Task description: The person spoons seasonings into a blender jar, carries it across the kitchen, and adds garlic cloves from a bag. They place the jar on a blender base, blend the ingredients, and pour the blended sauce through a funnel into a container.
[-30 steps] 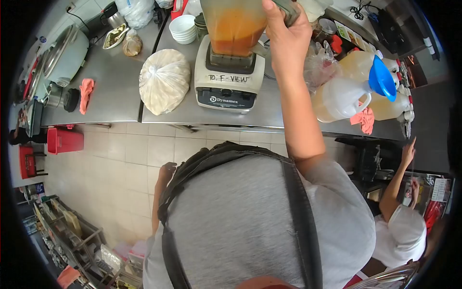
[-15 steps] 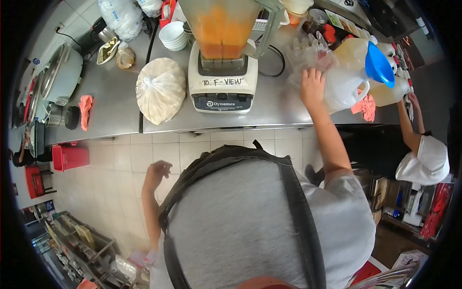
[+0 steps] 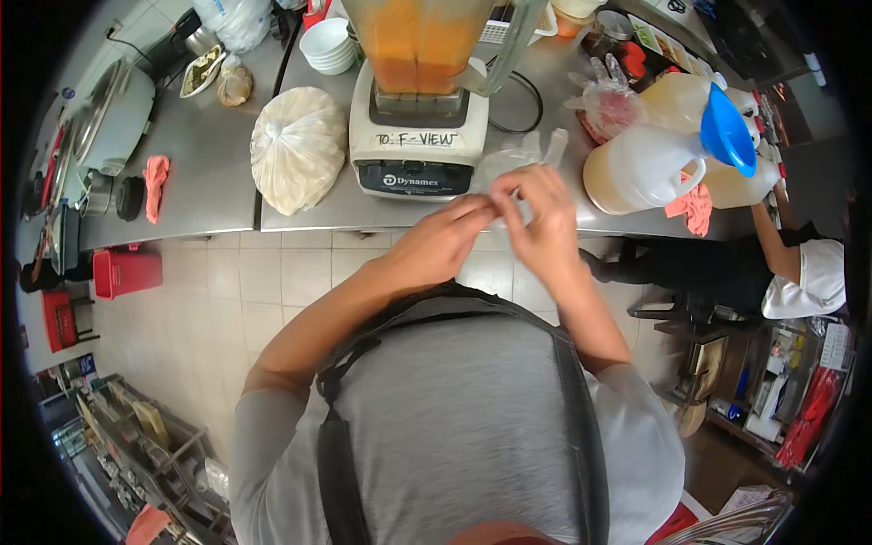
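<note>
In front of the blender [image 3: 417, 145], my left hand [image 3: 445, 238] and my right hand [image 3: 541, 218] meet at the counter's front edge. Both have their fingers pinched together on the cuff end of a clear plastic glove [image 3: 520, 156]. The glove's limp fingers point away from me, toward the counter's back. Orange chunks with thicker orange liquid below fill the blender jar [image 3: 418, 45]. To the right stands a translucent jug [image 3: 631, 168] of pale yellow liquid, and behind it a clear glove [image 3: 607, 95] lies on a reddish item.
A tied bag of pale contents [image 3: 298, 150] sits left of the blender, with stacked white bowls [image 3: 329, 47] behind. A blue funnel [image 3: 727, 132] and pink cloth [image 3: 692, 209] are by the jugs. A co-worker in a white top [image 3: 804, 277] stands at far right.
My right hand has come back from the clear gloves beside the jug, bringing one to the middle. My left hand has risen from my side to meet it. The jug now stands more exposed.
</note>
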`<state>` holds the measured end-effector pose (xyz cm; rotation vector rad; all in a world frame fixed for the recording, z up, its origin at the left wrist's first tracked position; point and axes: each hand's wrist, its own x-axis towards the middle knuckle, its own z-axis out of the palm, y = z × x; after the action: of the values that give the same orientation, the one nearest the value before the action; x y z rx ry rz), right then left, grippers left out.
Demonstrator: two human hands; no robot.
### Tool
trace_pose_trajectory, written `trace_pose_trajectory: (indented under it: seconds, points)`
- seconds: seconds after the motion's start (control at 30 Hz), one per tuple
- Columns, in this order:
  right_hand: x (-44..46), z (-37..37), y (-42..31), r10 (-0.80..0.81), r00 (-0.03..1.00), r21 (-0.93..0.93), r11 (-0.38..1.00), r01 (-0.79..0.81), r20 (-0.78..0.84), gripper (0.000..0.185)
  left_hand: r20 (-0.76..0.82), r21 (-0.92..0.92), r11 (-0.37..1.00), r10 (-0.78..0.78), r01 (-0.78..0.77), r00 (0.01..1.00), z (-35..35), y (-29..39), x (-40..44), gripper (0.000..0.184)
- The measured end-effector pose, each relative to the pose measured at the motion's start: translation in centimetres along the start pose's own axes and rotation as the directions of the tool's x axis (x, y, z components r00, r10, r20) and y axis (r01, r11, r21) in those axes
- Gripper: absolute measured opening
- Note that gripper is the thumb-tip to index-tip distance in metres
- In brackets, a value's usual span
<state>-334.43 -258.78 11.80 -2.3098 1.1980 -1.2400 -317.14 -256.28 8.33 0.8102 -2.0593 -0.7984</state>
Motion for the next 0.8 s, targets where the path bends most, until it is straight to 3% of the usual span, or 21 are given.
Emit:
trace_pose_trajectory:
  seconds: [0.07,0.1,0.17,0.2,0.23,0.27,0.3,0.33,0.37,0.43,0.47,0.57,0.63,0.7,0.8]
  points:
    - [0.0,1.1,-2.0,-0.206,0.976,0.016,0.979,0.205,0.074,0.015,0.016,0.054,0.985,-0.165,0.164,0.986,1.9,-1.8,-0.8,0.033]
    - [0.0,1.7,-2.9,-0.207,0.975,0.03,0.978,0.205,0.078,0.015,0.012,0.058,0.982,-0.179,0.178,0.984,2.1,-1.7,-0.2,0.033]
    - [0.0,2.6,-4.3,-0.343,0.912,0.077,0.939,0.334,0.226,0.02,-0.139,-0.289,0.904,-0.366,0.316,0.92,1.7,-0.8,1.5,0.036]
    - [0.0,3.0,-4.7,-0.348,0.909,0.092,0.937,0.336,0.229,0.02,0.004,-0.119,0.845,-0.525,0.522,0.851,0.2,0.1,2.6,0.045]
    - [0.2,3.5,-5.0,-0.406,0.902,0.105,0.913,0.394,0.149,0.022,-0.007,-0.113,0.839,-0.536,0.532,0.844,0.2,0.0,1.7,0.045]
    - [0.4,3.8,-5.2,-0.464,0.883,0.114,0.883,0.456,0.064,0.024,-0.135,-0.64,0.697,-0.518,0.325,0.844,0.0,-0.2,0.4,0.05]
    - [0.4,4.0,-5.2,-0.479,0.876,0.133,0.873,0.469,0.058,0.024,-0.261,-0.93,0.364,-0.546,-0.055,0.796,-0.7,0.2,-0.6,0.055]
    - [0.2,4.1,-5.2,-0.504,0.864,0.12,0.857,0.501,-0.01,0.028,-0.315,-0.742,0.657,-0.517,0.133,0.796,-1.7,1.1,-1.8,0.064]
    - [0.0,4.4,-5.3,-0.524,0.848,0.108,0.841,0.53,-0.077,0.033,-0.336,-0.729,0.671,-0.521,0.133,0.784,-2.9,1.8,-2.3,0.064]
    - [0.0,6.2,-5.6,-0.471,0.878,0.211,0.853,0.477,-0.082,0.037,-0.443,-0.823,0.568,-0.628,-0.012,0.639,-4.7,2.8,-3.3,0.07]
    - [0.1,7.1,-6.0,-0.404,0.912,0.29,0.867,0.406,-0.07,0.042,-0.505,-0.776,0.63,-0.602,-0.021,0.619,-5.0,3.1,-3.9,0.068]
    - [1.3,10.2,-7.4,-0.402,0.915,0.409,0.834,0.37,-0.007,0.047,-0.549,-0.755,0.656,-0.642,0.012,0.535,-5.7,4.5,-6.1,0.065]
    - [1.3,12.8,-8.3,-0.437,0.899,0.454,0.797,0.399,-0.022,0.042,-0.592,-0.719,0.695,-0.621,0.012,0.513,-6.2,4.9,-7.2,0.061]
    - [0.9,15.1,-9.1,-0.533,0.845,0.429,0.774,0.466,0.045,0.039,-0.645,-0.718,0.694,-0.638,-0.049,0.421,-6.7,4.3,-8.8,0.059]
    - [0.9,17.0,-11.2,-0.463,0.886,0.53,0.755,0.385,0.016,0.031,-0.67,-0.707,0.7,-0.619,-0.101,0.41,-8.3,3.5,-10.9,0.059]
